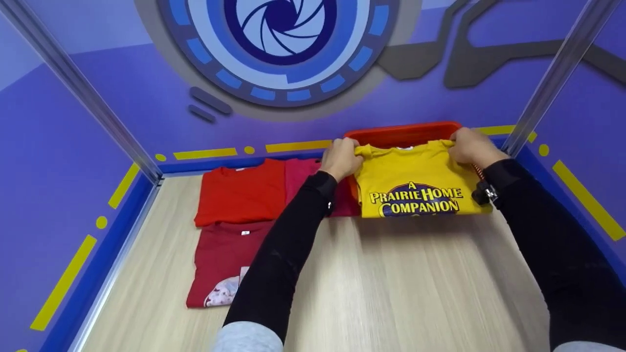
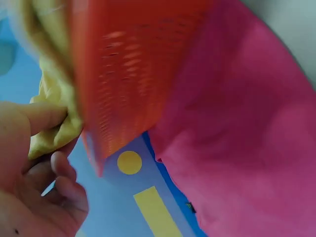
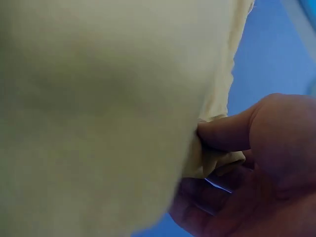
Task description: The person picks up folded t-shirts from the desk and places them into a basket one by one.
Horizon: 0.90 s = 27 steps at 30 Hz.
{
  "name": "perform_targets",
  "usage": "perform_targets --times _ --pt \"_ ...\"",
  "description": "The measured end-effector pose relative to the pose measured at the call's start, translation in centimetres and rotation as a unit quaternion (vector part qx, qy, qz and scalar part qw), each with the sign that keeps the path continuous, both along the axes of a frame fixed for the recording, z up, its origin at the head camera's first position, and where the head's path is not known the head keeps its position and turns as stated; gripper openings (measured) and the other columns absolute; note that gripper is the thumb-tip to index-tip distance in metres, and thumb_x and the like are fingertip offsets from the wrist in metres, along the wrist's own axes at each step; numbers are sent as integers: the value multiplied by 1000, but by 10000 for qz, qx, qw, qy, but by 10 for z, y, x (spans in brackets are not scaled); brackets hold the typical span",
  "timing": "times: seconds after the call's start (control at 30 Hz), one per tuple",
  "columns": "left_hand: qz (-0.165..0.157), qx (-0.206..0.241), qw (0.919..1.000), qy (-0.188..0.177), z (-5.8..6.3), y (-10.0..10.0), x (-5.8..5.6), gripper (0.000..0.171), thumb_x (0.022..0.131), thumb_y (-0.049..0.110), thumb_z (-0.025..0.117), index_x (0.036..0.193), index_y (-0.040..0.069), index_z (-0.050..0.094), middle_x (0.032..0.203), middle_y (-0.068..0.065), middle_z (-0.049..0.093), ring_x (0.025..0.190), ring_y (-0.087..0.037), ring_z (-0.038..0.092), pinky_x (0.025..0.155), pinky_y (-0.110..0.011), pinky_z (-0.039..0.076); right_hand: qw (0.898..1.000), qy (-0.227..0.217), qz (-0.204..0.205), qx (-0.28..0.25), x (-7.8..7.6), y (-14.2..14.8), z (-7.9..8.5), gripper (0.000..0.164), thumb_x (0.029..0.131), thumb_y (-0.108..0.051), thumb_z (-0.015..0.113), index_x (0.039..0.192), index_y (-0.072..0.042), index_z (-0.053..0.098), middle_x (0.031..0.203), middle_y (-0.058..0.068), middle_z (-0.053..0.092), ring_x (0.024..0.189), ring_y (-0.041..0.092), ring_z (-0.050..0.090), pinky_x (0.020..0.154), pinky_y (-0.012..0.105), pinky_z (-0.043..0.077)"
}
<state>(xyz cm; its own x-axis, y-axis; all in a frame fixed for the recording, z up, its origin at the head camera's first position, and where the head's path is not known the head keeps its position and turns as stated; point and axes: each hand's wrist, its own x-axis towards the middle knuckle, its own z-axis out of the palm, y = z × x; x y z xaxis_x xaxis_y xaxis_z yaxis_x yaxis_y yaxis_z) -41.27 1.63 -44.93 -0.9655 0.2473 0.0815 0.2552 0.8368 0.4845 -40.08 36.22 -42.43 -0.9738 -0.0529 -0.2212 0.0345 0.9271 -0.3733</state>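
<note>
A folded yellow T-shirt (image 1: 411, 176) with printed lettering hangs between both hands, in front of and partly over an orange-red basket (image 1: 406, 134). My left hand (image 1: 341, 157) pinches its left shoulder corner; in the left wrist view, thumb and fingers close on the yellow cloth (image 2: 54, 128) beside the basket's slotted wall (image 2: 133, 74). At the opposite corner my right hand (image 1: 474, 146) pinches the shirt, and the right wrist view shows the thumb pressing the fabric (image 3: 212, 160). The shirt hides most of the basket's front and its inside.
Left of the basket lie a folded red T-shirt (image 1: 242, 190) and a pink one (image 1: 299, 176), partly behind the left arm. A dark red T-shirt (image 1: 222, 259) with a pale print lies nearer. Purple panels (image 1: 293, 117) wall the wooden table (image 1: 391, 288) at the back and sides.
</note>
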Motion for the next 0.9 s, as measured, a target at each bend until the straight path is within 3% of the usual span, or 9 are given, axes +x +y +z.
perform_targets --times 0.1,0.23,0.4,0.5,0.6,0.73,0.8,0.9 --pt "-23 -408 9988 274 -3 4 0 9 103 23 73 108 18 77 107 -1 74 96 -20 67 85 -33 54 9998 125 69 132 -3 -3 -5 42 94 -9 58 130 8 69 121 32 63 101 44 59 74 41 44" --pt "53 -578 9980 239 -7 8 -1 12 103 21 71 112 18 78 113 -2 76 99 -20 69 84 -34 55 9997 98 134 168 -5 -3 -9 32 98 -13 59 121 6 71 114 29 64 99 43 59 76 42 43" --pt "164 -525 9984 149 -11 8 -5 5 103 19 69 102 17 74 104 -4 71 91 -20 64 77 -32 48 9993 161 109 305 -8 -4 -9 41 103 -17 57 135 7 69 131 35 64 107 45 58 90 53 47" --pt "221 -448 9987 118 -12 11 -7 4 103 19 71 101 16 74 107 -5 73 93 -21 66 79 -33 50 9992 220 65 329 -10 -4 -8 45 105 -18 56 140 8 67 139 37 62 111 46 57 94 55 46" --pt "247 -398 9989 24 -10 11 -8 15 103 19 73 116 17 79 122 -5 78 105 -22 73 88 -33 58 9993 314 -32 214 -13 -4 -7 40 104 -16 56 133 7 69 136 37 62 113 47 57 95 56 46" --pt "254 -300 9992 -111 -4 11 -8 33 102 18 74 135 19 78 138 -4 77 120 -24 75 99 -35 62 9995 287 -122 1 -17 -4 -4 45 102 -14 57 140 8 65 146 40 58 130 53 55 109 62 48" --pt "241 -276 9991 -212 -1 12 -8 33 102 19 75 135 19 78 140 -5 77 121 -24 74 99 -35 61 10000 23 16 67 -19 -2 -2 51 104 -13 56 149 11 58 153 42 52 140 56 51 119 65 45" --pt "197 -334 9986 -364 0 14 -8 32 102 19 75 135 19 78 141 -5 76 122 -24 73 100 -35 61 9987 -325 304 234 -19 2 0 53 104 -11 54 149 16 56 154 44 51 142 57 51 120 66 45"
